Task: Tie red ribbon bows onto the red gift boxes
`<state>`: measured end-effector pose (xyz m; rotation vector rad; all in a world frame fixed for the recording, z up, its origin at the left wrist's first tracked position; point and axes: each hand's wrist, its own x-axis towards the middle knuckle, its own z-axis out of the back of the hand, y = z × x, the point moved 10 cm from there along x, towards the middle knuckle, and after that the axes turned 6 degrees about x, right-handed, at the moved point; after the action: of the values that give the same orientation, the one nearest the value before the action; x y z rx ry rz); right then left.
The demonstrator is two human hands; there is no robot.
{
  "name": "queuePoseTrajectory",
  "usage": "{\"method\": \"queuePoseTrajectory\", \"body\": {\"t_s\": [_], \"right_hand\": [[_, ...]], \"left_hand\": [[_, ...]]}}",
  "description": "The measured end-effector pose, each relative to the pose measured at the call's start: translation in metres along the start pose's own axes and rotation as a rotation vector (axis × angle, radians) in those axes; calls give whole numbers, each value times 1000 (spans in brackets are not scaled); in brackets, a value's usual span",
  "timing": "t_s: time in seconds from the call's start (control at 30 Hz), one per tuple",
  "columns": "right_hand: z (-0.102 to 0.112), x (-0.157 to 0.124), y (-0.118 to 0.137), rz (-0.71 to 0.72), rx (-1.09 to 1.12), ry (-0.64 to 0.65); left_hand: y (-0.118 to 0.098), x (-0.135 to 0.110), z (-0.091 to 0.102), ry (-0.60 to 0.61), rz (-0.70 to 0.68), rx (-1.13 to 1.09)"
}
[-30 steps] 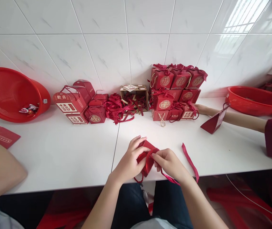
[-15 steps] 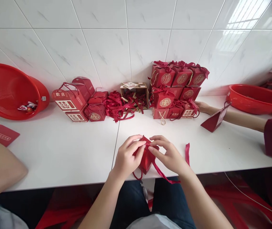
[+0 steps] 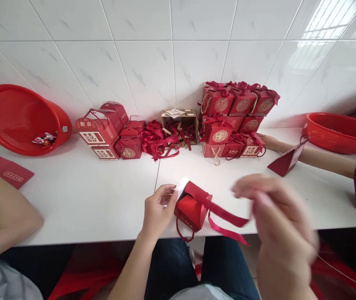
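A small red gift box [image 3: 191, 212] lies tilted near the table's front edge, its cord handle hanging toward me. My left hand [image 3: 159, 208] is closed on the box's left side, with thumb and fingers at a raised flap [image 3: 182, 187] whose white inner face shows. From the top of the box, a dark red ribbon [image 3: 224, 214] trails to the right in two loose tails. My right hand [image 3: 277, 216] is raised right of the box, close to the tail ends. Its fingers are bent but smeared by motion, so whether they hold anything is unclear.
Along the wall stand red gift boxes [image 3: 95, 135], a heap of ribbons [image 3: 155, 139], an open carton [image 3: 193, 114] and stacked beribboned boxes [image 3: 243, 104]. Red baskets [image 3: 18, 121] flank both sides. One person's arm [image 3: 9, 208] is at left; another's hand [image 3: 270, 142] reaches in at right.
My right hand has left the box top and swung right and up toward me. My left hand has shifted to the box's left side. The ribbon tails now stretch rightward.
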<state>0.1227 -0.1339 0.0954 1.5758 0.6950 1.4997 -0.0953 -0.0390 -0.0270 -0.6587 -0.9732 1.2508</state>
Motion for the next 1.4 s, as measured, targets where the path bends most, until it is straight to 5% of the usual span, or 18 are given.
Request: {"method": "queuePoseTrajectory", "body": {"t_s": [0.1,0.3,0.8,1.4], "right_hand": [[-60,15,-54,-138,-182,348],[-97,15,-119,-271,-488,503],[-104,13,-113,-281,-216,612],[-109,15,-112,-201,-311,664]], "left_hand": [[5,-2,-1,5,30,-105],[5,-7,-3,30,32,-143],[0,-14,-10,93,40,-221],[2,-7,-33,313,112,-410]]}}
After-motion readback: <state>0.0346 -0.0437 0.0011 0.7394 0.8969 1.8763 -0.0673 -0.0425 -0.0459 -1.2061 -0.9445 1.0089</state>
